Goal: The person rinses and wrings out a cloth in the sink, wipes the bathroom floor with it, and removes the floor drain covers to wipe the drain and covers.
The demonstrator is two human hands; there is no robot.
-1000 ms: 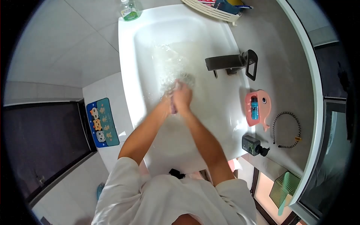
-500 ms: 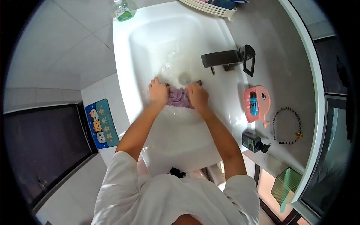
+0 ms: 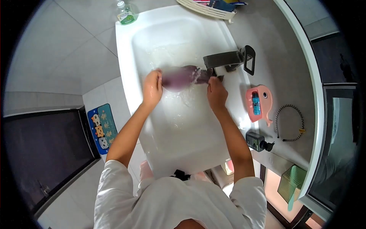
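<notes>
A wet purple cloth stretches between my two hands over the white sink. Its left part is smeared by motion, so its exact kind does not show. My left hand is closed on the left end. At the darker right end, my right hand grips an edge just below the spout. The black faucet reaches in from the right, and water splashes on the cloth beneath it. The drain is hidden.
A clear bottle with green liquid stands at the top-left corner. Along the right counter are a pink whale-shaped dish holding a blue tube, a dark pump bottle and a black coiled headband. A cream basket sits at the top.
Bunched near the drain before, the cloth is now spread out under the spout. My hands have moved apart, the right one toward the faucet.
</notes>
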